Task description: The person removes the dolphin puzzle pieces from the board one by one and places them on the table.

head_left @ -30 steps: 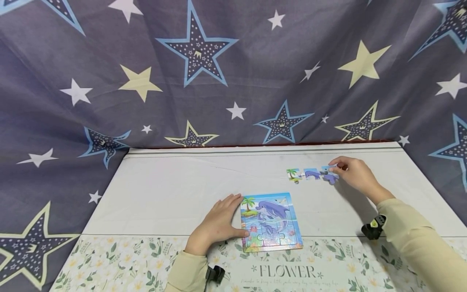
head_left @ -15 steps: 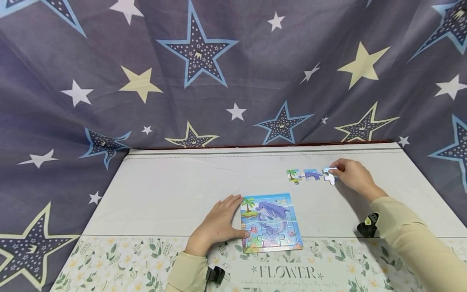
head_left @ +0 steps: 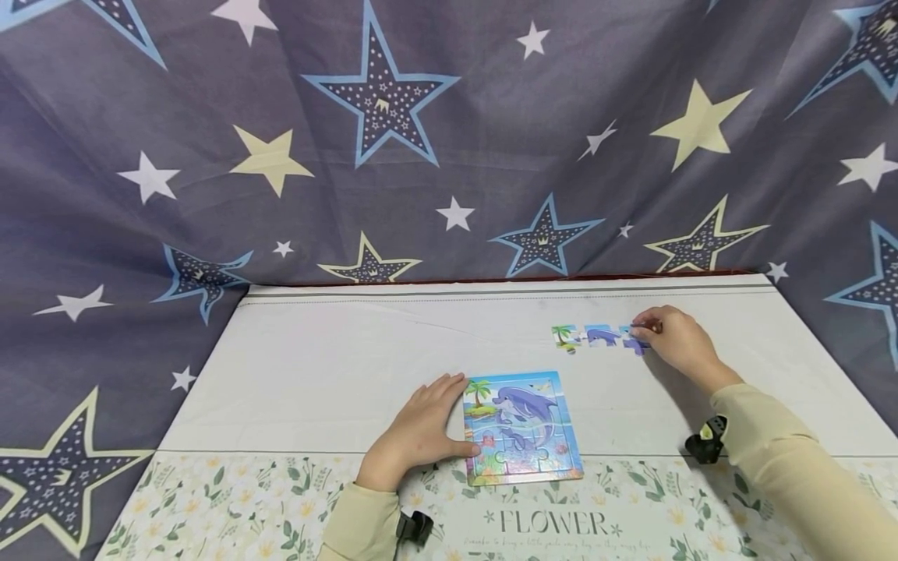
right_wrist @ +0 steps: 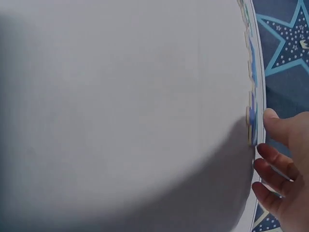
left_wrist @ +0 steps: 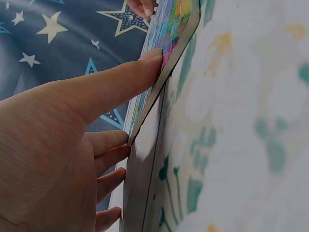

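A square dolphin jigsaw puzzle [head_left: 522,425] lies in its frame at the table's front middle. My left hand [head_left: 421,428] rests along its left side, fingers extended and thumb on the lower left border; the left wrist view shows the thumb [left_wrist: 125,79] on the board's edge. Farther back, my right hand [head_left: 677,343] pinches a blue and purple puzzle piece [head_left: 637,347] at its right side, the fingertips partly covering it. To its left lie a piece with a purple dolphin [head_left: 601,336] and a palm tree piece [head_left: 563,336], in a row. The right wrist view shows the held piece [right_wrist: 252,125] edge-on.
A white cover [head_left: 351,366] spreads over the table, with a floral mat [head_left: 281,499] marked FLOWER along the front. Behind and at both sides hangs a dark curtain [head_left: 463,148] printed with stars.
Half a second ago the right-hand piece was tilted and glinting; now its printed face shows again, in line with the other pieces. The left hand and framed puzzle have stayed put.
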The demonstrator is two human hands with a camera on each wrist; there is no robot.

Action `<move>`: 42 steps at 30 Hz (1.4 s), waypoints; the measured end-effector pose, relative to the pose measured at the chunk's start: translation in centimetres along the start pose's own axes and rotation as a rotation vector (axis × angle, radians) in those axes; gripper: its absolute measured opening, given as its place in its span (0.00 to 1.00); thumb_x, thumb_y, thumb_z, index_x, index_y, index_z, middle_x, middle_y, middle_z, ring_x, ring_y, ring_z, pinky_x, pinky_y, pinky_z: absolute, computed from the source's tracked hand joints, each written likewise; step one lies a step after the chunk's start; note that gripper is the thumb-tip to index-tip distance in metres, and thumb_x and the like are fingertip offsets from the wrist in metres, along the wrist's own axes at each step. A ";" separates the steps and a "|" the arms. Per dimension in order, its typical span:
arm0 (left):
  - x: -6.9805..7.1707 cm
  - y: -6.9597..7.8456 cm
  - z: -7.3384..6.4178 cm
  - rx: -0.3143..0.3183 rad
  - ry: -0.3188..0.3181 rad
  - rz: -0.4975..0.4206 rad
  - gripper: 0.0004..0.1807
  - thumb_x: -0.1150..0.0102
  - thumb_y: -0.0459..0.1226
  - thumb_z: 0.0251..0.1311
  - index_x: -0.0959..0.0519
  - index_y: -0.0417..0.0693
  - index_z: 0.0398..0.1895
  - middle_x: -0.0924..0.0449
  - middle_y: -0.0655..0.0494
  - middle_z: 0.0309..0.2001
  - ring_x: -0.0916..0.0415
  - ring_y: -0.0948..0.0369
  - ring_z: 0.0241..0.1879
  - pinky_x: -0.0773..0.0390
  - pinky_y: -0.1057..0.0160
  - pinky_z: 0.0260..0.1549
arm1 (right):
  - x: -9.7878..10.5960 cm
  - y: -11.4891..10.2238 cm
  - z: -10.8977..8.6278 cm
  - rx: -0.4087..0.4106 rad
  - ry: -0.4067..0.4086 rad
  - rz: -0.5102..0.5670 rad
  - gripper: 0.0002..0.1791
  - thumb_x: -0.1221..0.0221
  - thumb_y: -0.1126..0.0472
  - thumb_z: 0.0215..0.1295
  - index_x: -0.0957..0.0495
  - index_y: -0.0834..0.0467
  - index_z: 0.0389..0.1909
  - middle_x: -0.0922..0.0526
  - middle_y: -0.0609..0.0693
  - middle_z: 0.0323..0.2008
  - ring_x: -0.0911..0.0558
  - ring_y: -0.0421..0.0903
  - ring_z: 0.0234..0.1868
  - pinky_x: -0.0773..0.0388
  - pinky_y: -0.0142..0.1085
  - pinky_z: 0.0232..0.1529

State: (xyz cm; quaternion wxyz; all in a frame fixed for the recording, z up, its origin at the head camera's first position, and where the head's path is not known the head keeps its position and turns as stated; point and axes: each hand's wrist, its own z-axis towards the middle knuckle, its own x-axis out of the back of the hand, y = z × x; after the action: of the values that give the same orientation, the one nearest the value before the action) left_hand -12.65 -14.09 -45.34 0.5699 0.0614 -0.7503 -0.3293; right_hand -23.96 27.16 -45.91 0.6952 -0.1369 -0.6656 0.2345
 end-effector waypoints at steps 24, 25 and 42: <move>0.2 0.2 0.0 -0.009 -0.018 0.021 0.55 0.26 0.52 0.47 0.42 0.43 0.76 0.46 0.48 0.76 0.53 0.48 0.76 0.55 0.42 0.73 | -2.7 -7.9 -4.3 0.224 0.045 0.239 0.08 0.33 0.69 0.61 0.16 0.63 0.41 0.14 0.56 0.40 0.18 0.51 0.37 0.20 0.46 0.39; 0.2 0.2 0.0 -0.008 -0.018 0.019 0.55 0.26 0.52 0.47 0.42 0.43 0.76 0.46 0.48 0.76 0.53 0.48 0.76 0.55 0.42 0.73 | -2.9 -8.2 -4.5 0.233 0.041 0.254 0.08 0.33 0.69 0.60 0.16 0.63 0.41 0.14 0.56 0.40 0.18 0.51 0.37 0.19 0.47 0.40; 0.1 0.1 0.0 -0.001 -0.013 0.008 0.55 0.25 0.52 0.47 0.42 0.43 0.76 0.46 0.48 0.76 0.53 0.48 0.76 0.55 0.42 0.73 | -5.6 -13.8 -7.4 0.220 -0.110 0.338 0.10 0.32 0.64 0.61 0.17 0.58 0.43 0.17 0.45 0.37 0.21 0.42 0.37 0.22 0.35 0.34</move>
State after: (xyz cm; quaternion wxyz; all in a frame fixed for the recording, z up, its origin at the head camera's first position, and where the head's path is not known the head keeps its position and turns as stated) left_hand -12.68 -14.00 -45.21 0.5663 0.0558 -0.7541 -0.3279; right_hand -14.71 13.44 -44.39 0.6195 -0.1568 -0.6405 0.4259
